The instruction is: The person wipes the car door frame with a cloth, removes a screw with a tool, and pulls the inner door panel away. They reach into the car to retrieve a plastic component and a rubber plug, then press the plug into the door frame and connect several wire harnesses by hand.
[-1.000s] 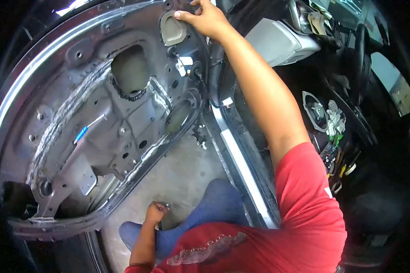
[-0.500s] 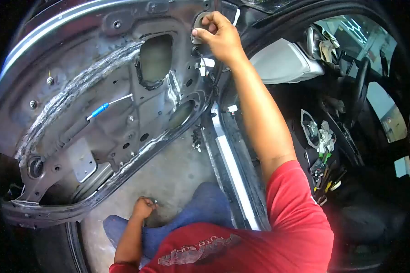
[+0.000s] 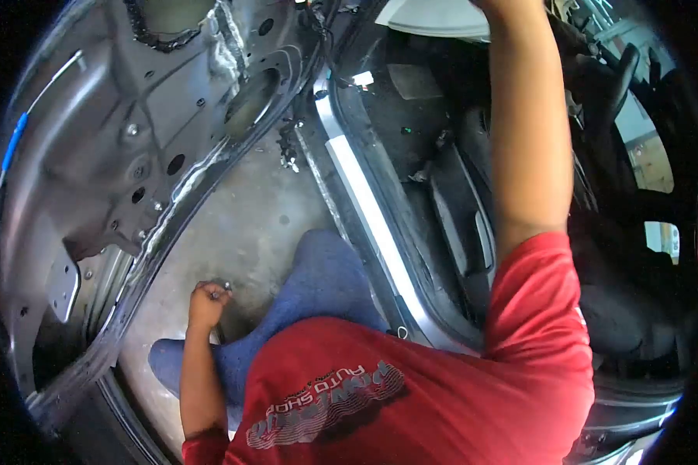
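My left hand (image 3: 207, 303) is low over the concrete floor, beside my knee, its fingers curled closed. A small shiny metallic bit shows at the fingertips, too small to name. My right arm stretches up past the car's doorway, and only the base of my right hand (image 3: 512, 6) shows at the top edge. Its fingers are out of the frame, near a light grey panel (image 3: 434, 19). Left of me is the stripped car door (image 3: 93, 147), with bare metal and sealant smears. A blue-handled tool with a thin bent shank (image 3: 17, 139) rests against it.
The door sill with a silver strip (image 3: 368, 201) runs between the floor (image 3: 248, 209) and the dark car interior. A white connector (image 3: 362, 78) and wiring (image 3: 288, 147) hang near the hinge side. A black seat-side panel (image 3: 461, 205) stands inside the car.
The view has swung toward the car, so the door sits further left and higher. My right hand has left the door's upper corner and moved right. My left hand stays low and closed.
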Demonstrator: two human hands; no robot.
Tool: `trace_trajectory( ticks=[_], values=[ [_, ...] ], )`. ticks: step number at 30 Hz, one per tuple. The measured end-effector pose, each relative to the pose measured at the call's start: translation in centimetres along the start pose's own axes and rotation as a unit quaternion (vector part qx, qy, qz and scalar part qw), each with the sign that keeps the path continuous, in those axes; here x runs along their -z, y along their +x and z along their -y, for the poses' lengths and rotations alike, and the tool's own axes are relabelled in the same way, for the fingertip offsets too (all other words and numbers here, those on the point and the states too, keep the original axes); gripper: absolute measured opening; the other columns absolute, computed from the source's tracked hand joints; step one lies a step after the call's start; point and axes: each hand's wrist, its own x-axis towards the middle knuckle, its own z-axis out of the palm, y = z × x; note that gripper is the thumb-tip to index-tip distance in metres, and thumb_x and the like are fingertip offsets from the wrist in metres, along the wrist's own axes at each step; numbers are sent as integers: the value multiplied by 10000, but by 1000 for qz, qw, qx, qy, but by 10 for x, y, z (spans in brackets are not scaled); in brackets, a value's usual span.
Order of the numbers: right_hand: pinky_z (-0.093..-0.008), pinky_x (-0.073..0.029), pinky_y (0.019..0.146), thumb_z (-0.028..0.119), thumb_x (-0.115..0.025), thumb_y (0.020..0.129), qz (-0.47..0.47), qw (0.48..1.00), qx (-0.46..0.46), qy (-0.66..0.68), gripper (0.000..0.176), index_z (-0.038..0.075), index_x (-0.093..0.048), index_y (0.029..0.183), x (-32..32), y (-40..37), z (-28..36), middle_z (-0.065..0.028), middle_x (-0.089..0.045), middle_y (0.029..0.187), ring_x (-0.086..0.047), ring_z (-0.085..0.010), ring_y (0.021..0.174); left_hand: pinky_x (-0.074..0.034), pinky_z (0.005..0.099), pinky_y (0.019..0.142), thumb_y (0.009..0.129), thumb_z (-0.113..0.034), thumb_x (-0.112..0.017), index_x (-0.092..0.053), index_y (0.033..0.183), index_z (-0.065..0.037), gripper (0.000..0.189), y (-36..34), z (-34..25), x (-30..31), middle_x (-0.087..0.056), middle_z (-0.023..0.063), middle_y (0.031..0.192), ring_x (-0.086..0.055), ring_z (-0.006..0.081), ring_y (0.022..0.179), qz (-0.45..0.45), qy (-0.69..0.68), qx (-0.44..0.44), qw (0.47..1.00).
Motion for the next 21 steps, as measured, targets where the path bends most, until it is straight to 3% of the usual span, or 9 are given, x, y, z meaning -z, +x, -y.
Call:
trace_trajectory(
  ticks=[2, 5, 6, 7, 8, 10, 14, 16, 21],
  values=[
    [-279, -519, 698, 126, -739, 1027, -83, 996, -6, 41, 180, -19, -699, 1125, 5, -60, 1, -25, -690, 875, -632, -122, 759, -578, 407, 860, 801, -146, -887, -780, 879, -23, 180, 0, -3, 4, -713, 179, 1077, -733, 343, 963, 12, 5, -9, 1000],
    [-320, -555, 774, 197, -704, 1046, -114, 971, -184, -99, 152, 47, -690, 1029, -8, -191, -42, -47, -723, 897, -702, -146, 843, -576, 402, 864, 799, -104, -872, -786, 873, -35, 132, -3, -3, 6, -714, 173, 1068, -733, 328, 969, 21, -11, -14, 1000],
    [-370, -573, 811, 230, -718, 1033, -91, 948, -249, -174, 209, 24, -691, 1054, -31, -243, -64, -95, -743, 968, -725, -244, 902, -574, 400, 861, 800, -85, -864, -788, 868, -38, 112, -2, -3, 5, -715, 169, 1056, -729, 319, 959, 21, -33, -10, 999],
    [-518, -536, 1046, 333, -741, 1012, 5, 900, -303, -312, 387, 3, -712, 1212, -52, -306, -96, -223, -723, 1235, -683, -387, 1208, -574, 400, 861, 800, -85, -864, -788, 868, -38, 112, -1, 0, 4, -715, 169, 1056, -729, 319, 959, 27, -29, -16, 999],
    [-511, -506, 1091, 328, -770, 986, 75, 851, -342, -391, 506, 8, -642, 1356, -77, -369, -114, -259, -643, 1376, -608, -469, 1268, -575, 404, 853, 802, -73, -854, -791, 870, -39, 100, 0, 7, 2, -719, 169, 1051, -728, 317, 946, 20, -11, -30, 999],
    [-510, -455, 1160, 320, -762, 984, 98, 821, -421, -373, 582, 19, -597, 1455, -104, -456, -134, -278, -559, 1494, -537, -461, 1378, -575, 408, 844, 804, -62, -845, -793, 872, -39, 89, 2, 24, -2, -722, 168, 1045, -727, 316, 932, 16, 11, -48, 999],
    [-514, -474, 1138, 273, -743, 984, 43, 859, -394, -325, 557, 13, -598, 1455, -93, -490, -161, -306, -587, 1449, -570, -481, 1337, -583, 418, 830, 807, -53, -828, -802, 848, -43, 50, 1, 28, 2, -733, 175, 1048, -740, 320, 926, 39, 58, -39, 997],
    [-514, -483, 1129, 219, -722, 975, -59, 818, -513, -254, 539, 9, -597, 1455, -77, -478, -207, -323, -607, 1410, -597, -498, 1291, -584, 402, 829, 813, -44, -818, -802, 842, -36, 34, -2, 37, -1, -723, 175, 1049, -739, 303, 924, 22, 34, -13, 999],
    [-506, -479, 1160, 220, -709, 907, -161, 672, -627, -359, 693, -4, -509, 1531, -48, -470, -365, -369, -574, 1434, -582, -497, 1346, -590, 391, 843, 810, -28, -799, -804, 840, -30, 31, -15, 21, 2, -714, 175, 1080, -737, 300, 928, -2, -3, 1, 1000]
  ],
)
